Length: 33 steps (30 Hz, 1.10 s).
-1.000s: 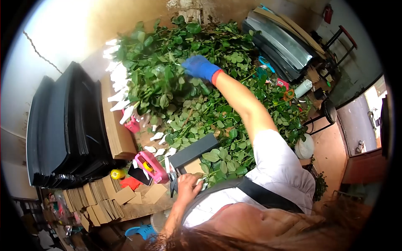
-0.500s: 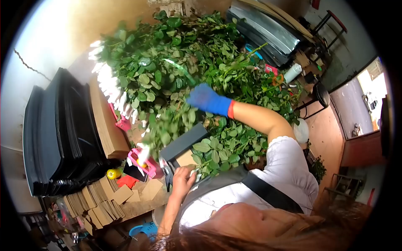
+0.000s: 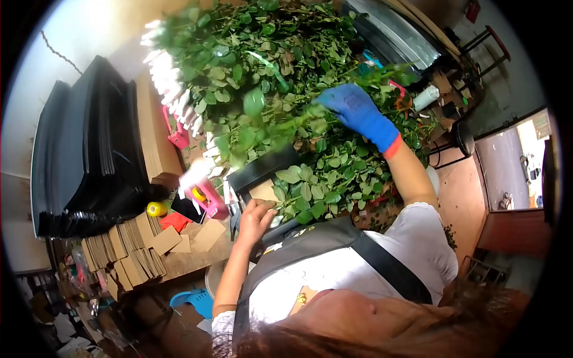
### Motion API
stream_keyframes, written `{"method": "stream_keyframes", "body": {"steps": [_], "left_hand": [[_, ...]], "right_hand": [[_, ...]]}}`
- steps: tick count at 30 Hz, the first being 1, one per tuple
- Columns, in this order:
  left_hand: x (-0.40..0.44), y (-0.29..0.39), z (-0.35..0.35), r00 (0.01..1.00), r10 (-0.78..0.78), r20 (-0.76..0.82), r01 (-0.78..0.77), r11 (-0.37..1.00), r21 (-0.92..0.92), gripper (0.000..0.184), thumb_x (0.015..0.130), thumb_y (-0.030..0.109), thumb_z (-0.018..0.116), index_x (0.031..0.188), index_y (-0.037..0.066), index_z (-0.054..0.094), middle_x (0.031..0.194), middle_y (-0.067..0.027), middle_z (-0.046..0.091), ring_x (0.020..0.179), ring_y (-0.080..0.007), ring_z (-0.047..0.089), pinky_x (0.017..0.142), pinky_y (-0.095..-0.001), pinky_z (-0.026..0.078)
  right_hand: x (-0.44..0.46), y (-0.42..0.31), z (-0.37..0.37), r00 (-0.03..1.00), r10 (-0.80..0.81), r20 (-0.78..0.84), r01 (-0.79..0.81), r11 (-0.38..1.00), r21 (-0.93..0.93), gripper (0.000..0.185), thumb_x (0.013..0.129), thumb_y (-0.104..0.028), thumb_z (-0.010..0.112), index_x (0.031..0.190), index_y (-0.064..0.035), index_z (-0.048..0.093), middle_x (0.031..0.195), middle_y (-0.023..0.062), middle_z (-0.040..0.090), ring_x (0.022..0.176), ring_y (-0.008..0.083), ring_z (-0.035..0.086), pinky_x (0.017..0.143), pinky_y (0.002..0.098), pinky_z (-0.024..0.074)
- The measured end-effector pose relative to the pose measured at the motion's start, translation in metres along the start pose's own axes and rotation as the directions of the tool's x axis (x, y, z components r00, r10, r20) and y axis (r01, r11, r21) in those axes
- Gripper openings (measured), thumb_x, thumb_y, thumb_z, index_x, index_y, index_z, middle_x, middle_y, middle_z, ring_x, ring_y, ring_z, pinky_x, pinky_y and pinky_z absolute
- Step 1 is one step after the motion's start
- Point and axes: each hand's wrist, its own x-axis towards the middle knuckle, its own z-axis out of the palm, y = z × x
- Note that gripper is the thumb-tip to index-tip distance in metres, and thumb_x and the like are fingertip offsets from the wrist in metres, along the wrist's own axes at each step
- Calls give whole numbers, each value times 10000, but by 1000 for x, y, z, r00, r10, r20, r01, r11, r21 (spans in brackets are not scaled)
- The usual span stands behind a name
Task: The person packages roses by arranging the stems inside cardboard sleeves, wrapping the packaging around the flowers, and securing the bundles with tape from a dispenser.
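Note:
My right hand (image 3: pixel 353 110), in a blue glove with a red cuff, grips a leafy rose stem (image 3: pixel 292 124) smeared by motion. The stem slants down-left toward a blurred white-wrapped head (image 3: pixel 197 174). At the lower middle, my bare left hand (image 3: pixel 258 219) has its fingers bent beside a black box-like holder (image 3: pixel 264 169) with a cardboard lining (image 3: pixel 264 191). Something white lies by its fingertips, and what they hold is unclear. Cut leafy stems (image 3: pixel 328 185) lie right of the holder. Beyond is a large pile of leafy stems (image 3: pixel 250 71) with white-wrapped heads (image 3: pixel 170 83) at its left.
Stacked black sheets (image 3: pixel 89 155) stand at the left beside a cardboard stack (image 3: pixel 156 131). Small cardboard pieces (image 3: pixel 134 247), a yellow tape roll (image 3: pixel 157 209) and a pink holder (image 3: pixel 209 200) occupy the near-left table. A stool (image 3: pixel 462 138) is at the right.
My gloved right hand has moved right and slightly up, drawing the stem with it. My left hand stays by the holder. The whole view has shifted a little.

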Motion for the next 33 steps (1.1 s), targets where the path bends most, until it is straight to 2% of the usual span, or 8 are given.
{"method": "stream_keyframes", "body": {"steps": [5,7,17,20,22,25,28,33], "left_hand": [[-4,-29,13,988,-113,-109,107,993,-56,748,733,165,874,1368,89,485,1177,-133,648,1045,-256,650,906,-375,524],[-3,-23,14,979,-159,-128,122,959,-257,908,725,137,889,1458,78,356,1232,-134,635,1094,-248,646,955,-367,517],[-1,-5,5,983,-95,-158,69,984,-164,529,740,130,871,1228,70,675,1133,-123,662,1007,-237,672,835,-314,560],[2,-5,1,988,-118,-95,103,983,-151,480,754,145,864,1190,75,674,1126,-122,642,1013,-245,668,839,-329,579],[5,-7,1,990,-97,-105,84,990,-115,478,757,143,860,1183,69,655,1135,-127,610,1024,-263,658,839,-341,579],[8,-13,2,992,-125,-17,123,989,-84,460,796,197,818,1191,63,625,1140,-148,576,1005,-312,647,850,-372,560],[12,-11,2,992,-122,-14,120,988,-93,396,846,226,774,1174,67,621,1119,-159,581,941,-319,653,770,-360,570],[19,-19,9,988,-53,-144,53,999,-3,248,871,177,757,1069,70,651,997,-128,636,852,-299,659,705,-362,555]], "right_hand": [[-88,-15,20,960,-31,278,12,998,67,439,735,35,650,1078,-238,652,840,46,623,767,269,635,709,398,538],[-95,-32,22,700,234,674,-67,962,-265,348,885,-36,587,1079,-310,679,943,41,683,846,234,687,703,375,555],[-61,0,68,133,230,964,38,971,-237,424,812,-311,713,1225,-236,655,1090,91,708,1016,300,685,839,438,541],[2,0,24,243,-55,969,112,993,28,505,795,-405,710,1266,-234,644,1079,121,705,1014,315,681,844,457,537],[75,10,16,526,-77,847,75,996,45,592,801,-428,689,1321,-167,585,1120,149,680,1051,345,659,881,492,523],[192,43,27,969,-129,213,111,989,93,429,881,-334,631,1263,-142,590,1104,148,655,1007,340,643,872,468,511],[308,103,78,864,-243,-441,169,965,-201,456,837,-224,683,1268,-121,579,1077,104,648,973,313,636,852,444,502],[372,158,146,857,370,-359,-477,833,-281,332,860,-180,613,1187,-129,638,1085,123,688,1002,320,662,868,422,504]]}}
